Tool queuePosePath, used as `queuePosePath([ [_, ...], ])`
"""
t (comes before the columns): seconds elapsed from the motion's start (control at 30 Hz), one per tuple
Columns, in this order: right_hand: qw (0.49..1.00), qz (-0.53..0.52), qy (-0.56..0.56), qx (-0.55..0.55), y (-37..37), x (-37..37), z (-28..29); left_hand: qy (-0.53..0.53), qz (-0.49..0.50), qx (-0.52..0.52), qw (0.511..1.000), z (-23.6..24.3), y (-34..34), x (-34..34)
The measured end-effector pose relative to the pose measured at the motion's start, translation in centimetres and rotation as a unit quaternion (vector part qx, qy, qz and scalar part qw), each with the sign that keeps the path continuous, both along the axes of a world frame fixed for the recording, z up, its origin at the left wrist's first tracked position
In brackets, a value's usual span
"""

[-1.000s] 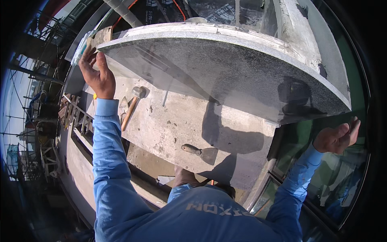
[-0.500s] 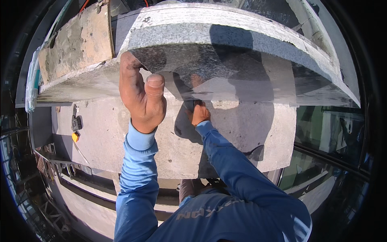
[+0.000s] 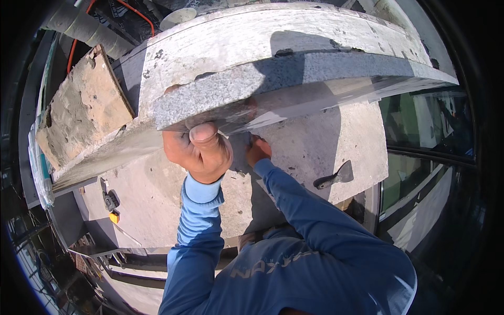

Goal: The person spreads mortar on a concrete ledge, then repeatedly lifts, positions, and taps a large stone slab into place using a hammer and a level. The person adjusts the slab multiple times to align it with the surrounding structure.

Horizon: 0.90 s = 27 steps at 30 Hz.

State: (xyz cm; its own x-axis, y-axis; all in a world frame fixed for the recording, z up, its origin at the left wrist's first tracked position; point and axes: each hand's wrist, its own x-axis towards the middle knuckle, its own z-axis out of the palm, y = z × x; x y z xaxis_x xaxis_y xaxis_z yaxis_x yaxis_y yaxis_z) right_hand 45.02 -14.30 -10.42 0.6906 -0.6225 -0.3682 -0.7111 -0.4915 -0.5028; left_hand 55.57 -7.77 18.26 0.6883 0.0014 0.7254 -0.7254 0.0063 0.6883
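Note:
A speckled grey granite slab [image 3: 210,103] stands on edge across the top of a pale wall, its polished face toward me. My left hand [image 3: 202,149] grips its near left end, thumb against the polished face and fingers partly hidden behind. Lower and to the right, my right hand [image 3: 258,150] is closed beside the slab's lower part. A dark patch lies at its fingers; whether it is a tool or shadow I cannot make out. A putty knife [image 3: 336,176] with a dark handle lies on the concrete ledge [image 3: 205,210] to the right of my right forearm.
A mortar-stained board [image 3: 84,107] leans at the left. A black and yellow tool [image 3: 110,202] lies on the ledge's left side. Dark-framed glass panes [image 3: 428,123] stand at the right. Behind the wall run an orange cable [image 3: 134,10] and a grey pipe [image 3: 89,31].
The slab's left end has come nearer to me with my left hand on it, and its top edge has tilted. My view has shifted, showing the whole putty knife. My right hand stays low.

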Motion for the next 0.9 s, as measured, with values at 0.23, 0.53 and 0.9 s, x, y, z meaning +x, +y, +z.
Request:
queuePosePath([
  [0.23,0.990,-0.115,0.023,0.075,1.5,-1.0,-0.2,0.055,-0.062,-0.029,0.996,1.5,-0.2,-0.2],
  [0.53,0.917,-0.363,-0.075,0.149,3.3,3.2,-3.2,0.033,-0.072,-0.028,0.996,0.4,0.0,0.4],
  [0.9,0.865,-0.418,-0.116,0.252,2.7,4.8,-4.5,0.042,-0.060,-0.014,0.997,0.7,0.4,0.1],
])
